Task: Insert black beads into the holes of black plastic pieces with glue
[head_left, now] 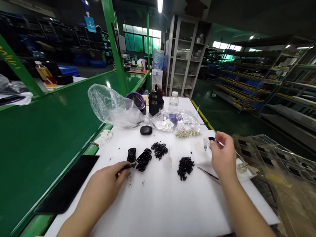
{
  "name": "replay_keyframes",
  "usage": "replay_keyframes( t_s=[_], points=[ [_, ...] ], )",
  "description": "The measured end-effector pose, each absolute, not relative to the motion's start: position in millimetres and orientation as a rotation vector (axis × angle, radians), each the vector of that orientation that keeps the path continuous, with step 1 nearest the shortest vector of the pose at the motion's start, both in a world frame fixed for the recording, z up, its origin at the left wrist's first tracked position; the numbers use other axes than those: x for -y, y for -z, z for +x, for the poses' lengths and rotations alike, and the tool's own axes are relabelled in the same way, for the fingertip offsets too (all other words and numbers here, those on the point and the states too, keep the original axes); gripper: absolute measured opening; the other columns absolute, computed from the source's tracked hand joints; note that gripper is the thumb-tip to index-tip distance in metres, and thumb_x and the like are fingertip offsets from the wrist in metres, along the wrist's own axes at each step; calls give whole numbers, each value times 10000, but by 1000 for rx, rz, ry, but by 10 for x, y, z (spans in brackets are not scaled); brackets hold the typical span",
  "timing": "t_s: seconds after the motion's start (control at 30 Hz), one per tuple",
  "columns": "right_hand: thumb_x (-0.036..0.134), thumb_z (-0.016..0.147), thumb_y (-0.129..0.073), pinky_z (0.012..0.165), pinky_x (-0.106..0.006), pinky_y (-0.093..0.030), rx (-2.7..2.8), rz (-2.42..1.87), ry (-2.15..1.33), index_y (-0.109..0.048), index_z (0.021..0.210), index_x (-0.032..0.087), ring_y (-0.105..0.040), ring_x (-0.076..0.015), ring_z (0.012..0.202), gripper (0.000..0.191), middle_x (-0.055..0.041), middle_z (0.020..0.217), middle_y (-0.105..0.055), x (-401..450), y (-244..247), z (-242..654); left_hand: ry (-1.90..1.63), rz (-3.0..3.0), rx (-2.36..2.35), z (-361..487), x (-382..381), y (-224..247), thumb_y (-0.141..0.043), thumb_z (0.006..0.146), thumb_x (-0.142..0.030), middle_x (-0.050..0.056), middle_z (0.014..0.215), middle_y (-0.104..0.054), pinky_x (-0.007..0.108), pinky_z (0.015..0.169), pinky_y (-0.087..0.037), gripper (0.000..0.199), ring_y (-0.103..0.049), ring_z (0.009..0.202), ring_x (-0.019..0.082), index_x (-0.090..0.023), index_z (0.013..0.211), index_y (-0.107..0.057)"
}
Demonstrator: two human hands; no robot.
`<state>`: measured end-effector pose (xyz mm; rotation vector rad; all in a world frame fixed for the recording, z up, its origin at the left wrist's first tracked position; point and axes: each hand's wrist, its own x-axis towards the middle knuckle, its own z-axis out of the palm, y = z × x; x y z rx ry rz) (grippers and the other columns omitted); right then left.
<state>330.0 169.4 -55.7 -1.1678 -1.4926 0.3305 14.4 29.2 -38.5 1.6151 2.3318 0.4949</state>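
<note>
My left hand (109, 182) pinches a small black part (129, 166) over the left of the white work surface (151, 208). Just beyond its fingertips lie glossy black moulded pieces (144, 159), with another black piece (131, 155) beside them. At the right, my right hand (224, 155) is raised with a small dark piece (212, 139) between thumb and fingers; its exact kind is too small to tell. Tweezers (208, 173) lie below that hand. Two heaps of tiny black parts, a nearer heap (185, 168) and a farther heap (159, 150), are between the hands.
A black mouse (146, 130), a clear plastic bag (112, 108), a bag of pale small parts (187, 133), a black bottle (156, 103) and a clear jar (173, 101) stand behind. At left lies a dark flat tablet-like slab (68, 184). Clear trays (274, 159) sit at right.
</note>
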Motion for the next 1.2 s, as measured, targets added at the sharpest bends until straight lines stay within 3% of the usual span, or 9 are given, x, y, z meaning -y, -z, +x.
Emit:
replay_keyframes(
  t_s=[0.07,0.23,0.4,0.53,0.57,0.7,0.8,1.0,1.2],
  points=[
    [346,764,-604,856,-482,-475,1517,-1271,-500,-525,1227,155,-600,-296,1001,507,-160,1130,-601,-1966,657,3403,-605,1518,-2380,159,-182,337,-470,866,-554,9,841,-679,305,632,-447,380,-607,695,205,-277,1064,-638],
    [362,743,-670,854,-463,-474,1503,-1299,-739,-652,939,196,-639,-248,848,257,-76,911,-686,-2100,759,3409,-676,1661,-2328,315,152,375,-596,776,-618,-12,718,-615,279,547,-440,401,-541,566,160,-251,933,-628],
    [463,897,-521,896,-405,-507,1255,-1131,-803,-491,1152,203,-647,-211,1011,365,-102,1138,-633,-1788,542,3364,-652,2167,-1761,702,180,535,-551,870,-270,26,883,-625,296,712,-494,144,-587,817,178,-237,1008,-576],
    [353,798,-709,796,-451,-542,1123,-843,-1364,-391,1330,258,-674,-238,876,627,-67,972,-673,-1256,364,3136,-575,2289,-1558,871,43,566,-511,828,-130,52,1032,-607,373,829,-482,236,-543,959,214,-230,1036,-559],
    [323,830,-674,798,-447,-532,1098,-755,-1507,-403,1330,262,-666,-229,863,572,-59,953,-667,-1129,352,3057,-557,2283,-1570,881,22,558,-511,829,-129,61,1078,-594,385,853,-477,230,-533,992,221,-226,1032,-559],
    [199,827,-569,784,-325,-469,825,-413,-1904,-590,1129,185,-551,-138,773,302,-26,852,-566,-866,426,2790,-524,2227,-1647,854,24,561,-553,842,-191,62,1155,-569,414,923,-459,218,-505,1087,237,-234,1056,-547],
    [363,817,-570,618,-266,-400,602,-257,-2113,-640,969,143,-417,-109,614,277,6,688,-437,-881,500,2709,-580,2168,-1748,852,69,643,-587,846,-229,57,1075,-592,414,887,-480,309,-537,1025,227,-240,1144,-503],
    [750,805,-421,465,-261,-244,675,-148,-2210,-390,491,179,-271,-99,429,652,39,443,-254,-816,507,2591,-729,2190,-1822,1007,75,788,-705,774,-234,47,1008,-638,414,843,-491,653,-567,940,228,-212,1329,-363],
    [473,915,-323,448,-268,-217,695,-292,-2093,-325,451,173,-230,-97,396,552,26,402,-226,-686,556,2423,-837,2016,-1788,1026,65,804,-717,750,-159,4,1073,-684,407,910,-467,904,-582,980,219,-239,1464,-168]
  ],
)
